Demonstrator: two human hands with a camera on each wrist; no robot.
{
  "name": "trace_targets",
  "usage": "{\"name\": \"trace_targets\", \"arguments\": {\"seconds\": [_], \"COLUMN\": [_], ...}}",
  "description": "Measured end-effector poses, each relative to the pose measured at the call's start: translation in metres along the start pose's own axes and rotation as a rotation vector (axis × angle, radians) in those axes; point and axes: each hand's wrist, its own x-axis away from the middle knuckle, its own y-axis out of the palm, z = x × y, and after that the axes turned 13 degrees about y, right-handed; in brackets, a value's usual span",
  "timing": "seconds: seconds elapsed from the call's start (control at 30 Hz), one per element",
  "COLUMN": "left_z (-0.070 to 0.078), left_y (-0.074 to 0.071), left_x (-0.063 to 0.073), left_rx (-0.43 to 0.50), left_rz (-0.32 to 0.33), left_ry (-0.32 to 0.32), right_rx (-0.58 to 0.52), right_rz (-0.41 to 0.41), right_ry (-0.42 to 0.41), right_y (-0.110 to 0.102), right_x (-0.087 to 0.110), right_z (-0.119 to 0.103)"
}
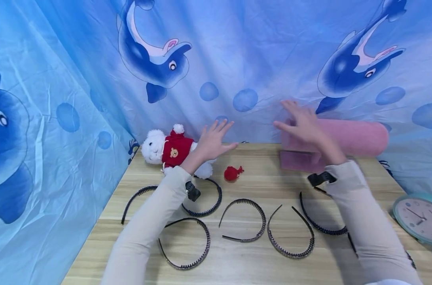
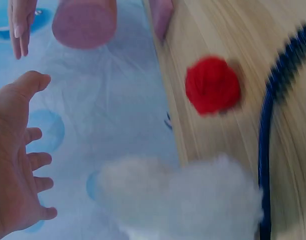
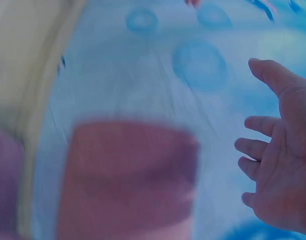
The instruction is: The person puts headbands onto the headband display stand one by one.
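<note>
My left hand [image 1: 213, 141] is raised over the white plush bear [image 1: 153, 146] in a red sweater, fingers spread and holding nothing. Its palm and straight fingers show in the left wrist view too. To the right, my right hand [image 1: 303, 122] is blurred in front of the left end of a pink padded cylinder [image 1: 355, 136] on a pink base [image 1: 290, 160]. In the right wrist view its fingers are extended, with nothing in them. A small red bundle [image 1: 232, 173] lies on the table between the hands, nearer the left one.
Several dark toothed headbands lie about the wooden table [image 1: 251, 261], among them one in the middle [image 1: 262, 217], one at front left [image 1: 207, 241] and one right of centre [image 1: 312, 241]. A teal clock [image 1: 420, 217] stands at the right edge. A blue dolphin curtain [image 1: 237, 59] hangs behind.
</note>
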Motion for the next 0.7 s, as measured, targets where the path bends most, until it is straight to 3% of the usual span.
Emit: {"name": "trace_targets", "arguments": {"seconds": [0.1, 0.23, 0.4, 0.53, 0.7], "left_z": [0.011, 0.028, 0.051, 0.066, 0.084], "left_y": [0.004, 0.013, 0.025, 0.033, 0.045], "left_x": [-0.010, -0.025, -0.040, -0.051, -0.066], "left_rx": [0.130, 0.389, 0.757, 0.964, 1.242], "left_rz": [0.034, 0.083, 0.138, 0.213, 0.300], "left_ry": [0.033, 0.058, 0.033, 0.010, -0.035], "right_rx": [-0.025, -0.113, -0.203, -0.221, -0.285], "right_rz": [0.020, -0.011, -0.101, -0.123, -0.098], "right_ry": [0.025, 0.073, 0.230, 0.356, 0.436], "right_y": [-0.030, -0.063, -0.096, -0.109, -0.111], "right_x": [0.009, 0.020, 0.039, 0.056, 0.072], "right_z": [0.023, 0.064, 0.113, 0.148, 0.187]}}
